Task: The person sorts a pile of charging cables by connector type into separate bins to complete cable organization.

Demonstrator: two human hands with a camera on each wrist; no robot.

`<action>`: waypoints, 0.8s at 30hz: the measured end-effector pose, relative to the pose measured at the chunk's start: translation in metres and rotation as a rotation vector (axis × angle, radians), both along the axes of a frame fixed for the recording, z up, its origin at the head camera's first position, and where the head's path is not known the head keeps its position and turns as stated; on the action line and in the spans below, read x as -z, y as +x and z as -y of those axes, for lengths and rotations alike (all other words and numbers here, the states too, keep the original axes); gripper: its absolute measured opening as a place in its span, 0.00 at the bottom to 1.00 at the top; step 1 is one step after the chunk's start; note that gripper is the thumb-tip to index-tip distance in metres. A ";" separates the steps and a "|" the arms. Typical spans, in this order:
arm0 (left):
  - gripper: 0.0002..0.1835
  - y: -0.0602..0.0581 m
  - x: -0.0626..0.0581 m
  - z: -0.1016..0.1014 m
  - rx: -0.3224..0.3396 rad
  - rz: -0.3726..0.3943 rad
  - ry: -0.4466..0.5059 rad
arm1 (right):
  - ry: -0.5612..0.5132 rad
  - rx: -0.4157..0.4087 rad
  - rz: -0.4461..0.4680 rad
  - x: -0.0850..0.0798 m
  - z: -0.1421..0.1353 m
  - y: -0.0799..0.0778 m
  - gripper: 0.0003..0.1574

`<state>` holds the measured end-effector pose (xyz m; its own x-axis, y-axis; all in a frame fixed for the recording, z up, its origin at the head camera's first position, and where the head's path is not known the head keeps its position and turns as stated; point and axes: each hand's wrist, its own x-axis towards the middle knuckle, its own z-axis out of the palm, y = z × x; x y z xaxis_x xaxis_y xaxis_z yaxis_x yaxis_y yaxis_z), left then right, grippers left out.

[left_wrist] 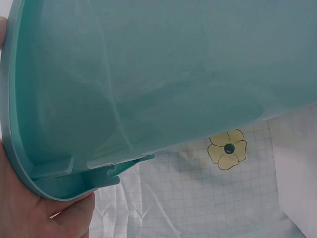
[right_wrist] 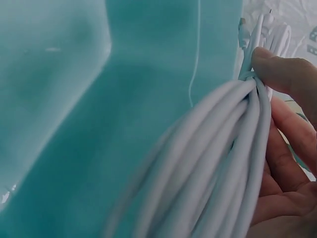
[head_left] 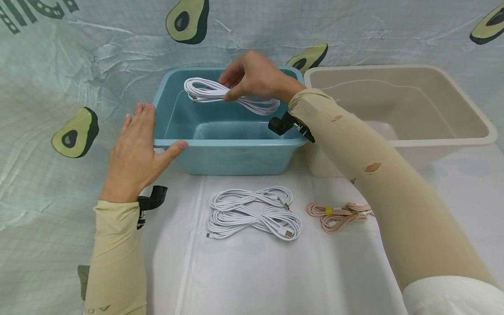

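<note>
My right hand pinches a coiled white USB cable near its middle, over the blue bin. In the right wrist view, thumb and fingers grip the cable's gathered waist, with its plugs beyond the thumb and loops hanging toward the camera. At the bin's front left corner, my left hand rests with straight fingers along the side and the thumb on the front rim. The left wrist view shows that hand against the rim, beside the outer wall.
A beige bin stands close on the right. In front of the blue bin lie white coiled cables with plugs. To their right is a pinkish cable bundle with a yellow tie, partly behind my right forearm. An avocado-print sheet hangs behind.
</note>
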<state>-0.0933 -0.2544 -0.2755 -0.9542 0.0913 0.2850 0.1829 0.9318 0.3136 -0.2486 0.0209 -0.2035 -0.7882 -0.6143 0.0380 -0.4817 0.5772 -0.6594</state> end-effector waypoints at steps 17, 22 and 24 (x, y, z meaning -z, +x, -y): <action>0.59 0.000 0.000 0.001 0.013 -0.012 0.012 | 0.030 0.001 0.034 0.005 -0.001 -0.004 0.26; 0.59 0.000 -0.001 0.000 0.011 -0.010 0.013 | 0.025 0.003 0.036 0.005 -0.001 -0.004 0.25; 0.59 0.000 0.000 0.000 0.012 -0.006 0.013 | 0.024 0.003 0.037 0.005 -0.001 -0.004 0.26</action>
<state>-0.0938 -0.2547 -0.2751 -0.9513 0.0988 0.2919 0.1955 0.9256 0.3242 -0.2527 0.0220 -0.2090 -0.7906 -0.6124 -0.0058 -0.4556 0.5945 -0.6626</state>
